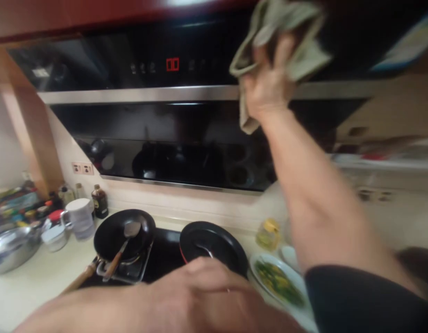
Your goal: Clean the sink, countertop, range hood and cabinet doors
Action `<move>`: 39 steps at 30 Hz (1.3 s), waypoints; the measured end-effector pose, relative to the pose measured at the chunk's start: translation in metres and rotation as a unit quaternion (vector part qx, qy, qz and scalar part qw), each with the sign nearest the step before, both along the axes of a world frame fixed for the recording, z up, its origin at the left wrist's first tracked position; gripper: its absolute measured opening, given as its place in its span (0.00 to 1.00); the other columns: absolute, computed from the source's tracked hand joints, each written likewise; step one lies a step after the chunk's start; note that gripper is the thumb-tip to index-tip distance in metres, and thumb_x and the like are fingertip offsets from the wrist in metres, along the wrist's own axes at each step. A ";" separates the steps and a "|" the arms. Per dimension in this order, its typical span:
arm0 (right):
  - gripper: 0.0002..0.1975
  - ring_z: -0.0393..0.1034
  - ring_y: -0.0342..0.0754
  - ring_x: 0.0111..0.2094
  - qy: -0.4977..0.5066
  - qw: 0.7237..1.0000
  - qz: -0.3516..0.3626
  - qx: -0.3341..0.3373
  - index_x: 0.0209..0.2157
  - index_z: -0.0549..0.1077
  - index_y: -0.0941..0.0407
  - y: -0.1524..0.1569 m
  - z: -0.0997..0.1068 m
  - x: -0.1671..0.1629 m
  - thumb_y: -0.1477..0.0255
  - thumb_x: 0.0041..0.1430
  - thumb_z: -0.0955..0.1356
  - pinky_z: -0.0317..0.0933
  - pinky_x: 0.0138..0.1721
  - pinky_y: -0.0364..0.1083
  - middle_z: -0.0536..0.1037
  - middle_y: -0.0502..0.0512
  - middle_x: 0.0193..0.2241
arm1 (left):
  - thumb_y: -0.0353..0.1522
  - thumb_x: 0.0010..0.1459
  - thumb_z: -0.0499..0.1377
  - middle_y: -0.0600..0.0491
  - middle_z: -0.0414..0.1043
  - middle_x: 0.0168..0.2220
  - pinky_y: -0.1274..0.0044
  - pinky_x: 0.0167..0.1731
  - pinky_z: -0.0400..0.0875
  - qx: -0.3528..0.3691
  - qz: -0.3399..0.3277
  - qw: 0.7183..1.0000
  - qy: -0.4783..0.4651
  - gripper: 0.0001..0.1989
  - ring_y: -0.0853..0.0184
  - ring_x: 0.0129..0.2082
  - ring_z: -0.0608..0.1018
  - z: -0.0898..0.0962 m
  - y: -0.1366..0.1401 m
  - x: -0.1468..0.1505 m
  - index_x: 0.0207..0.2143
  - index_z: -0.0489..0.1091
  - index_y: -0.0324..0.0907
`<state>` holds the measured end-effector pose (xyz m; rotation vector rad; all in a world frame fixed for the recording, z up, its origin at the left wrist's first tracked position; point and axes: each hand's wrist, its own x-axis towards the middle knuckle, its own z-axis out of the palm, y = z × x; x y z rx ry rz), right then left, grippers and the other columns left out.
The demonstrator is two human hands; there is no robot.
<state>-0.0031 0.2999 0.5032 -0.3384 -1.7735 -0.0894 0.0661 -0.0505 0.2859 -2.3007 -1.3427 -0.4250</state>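
My right hand (271,88) is raised to the upper right with a greyish-green cloth (307,58) in its fingers. The cloth is bunched and hangs down past the wrist side. It lies against the black front of the range hood (109,60), over the metal strip. Large and close at the bottom is my left hand (203,286), back upward, in front of the stove; its fingers are hidden, and nothing shows in it. Beyond it stands a black pan (220,236), partly covered by the hand. A wok (111,231) with a wooden-handled spatula (120,254) sits to its left.
A plate of green vegetables (279,280) and an oil jug (268,233) stand right of the stove. On the left counter are a clear pitcher (80,219), a dark bottle (100,202), a white container (54,238) and a steel pot (12,247). Red cabinets hang above the hood.
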 end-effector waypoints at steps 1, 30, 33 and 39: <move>0.42 0.38 0.60 0.82 0.019 0.998 -0.024 -0.049 0.81 0.51 0.56 0.014 0.004 0.010 0.72 0.70 0.67 0.41 0.78 0.68 0.43 0.67 0.81 | 0.33 0.72 0.60 0.52 0.76 0.68 0.75 0.67 0.74 0.038 0.023 0.998 0.038 0.19 0.62 0.67 0.76 0.001 0.009 -0.008 0.63 0.76 0.48; 0.37 0.37 0.63 0.82 0.039 0.986 -0.073 -0.144 0.80 0.52 0.61 0.047 -0.014 0.063 0.67 0.76 0.62 0.33 0.77 0.73 0.44 0.76 0.80 | 0.29 0.61 0.53 0.56 0.50 0.81 0.41 0.65 0.53 0.308 0.390 0.866 0.053 0.20 0.44 0.74 0.56 0.164 0.136 -0.145 0.53 0.75 0.46; 0.32 0.39 0.64 0.82 0.122 0.991 -0.008 -0.056 0.78 0.60 0.54 0.029 -0.030 0.058 0.64 0.77 0.58 0.46 0.71 0.80 0.42 0.69 0.81 | 0.34 0.65 0.54 0.57 0.55 0.79 0.44 0.67 0.53 0.306 0.374 0.875 0.037 0.17 0.47 0.73 0.54 0.178 0.147 -0.161 0.53 0.75 0.47; 0.31 0.37 0.63 0.82 0.152 0.988 -0.016 0.013 0.75 0.65 0.50 0.014 -0.066 0.059 0.62 0.76 0.56 0.50 0.69 0.80 0.40 0.64 0.82 | 0.49 0.73 0.53 0.65 0.63 0.75 0.51 0.69 0.47 0.284 0.355 0.890 0.038 0.20 0.58 0.69 0.47 0.206 0.161 -0.170 0.52 0.73 0.46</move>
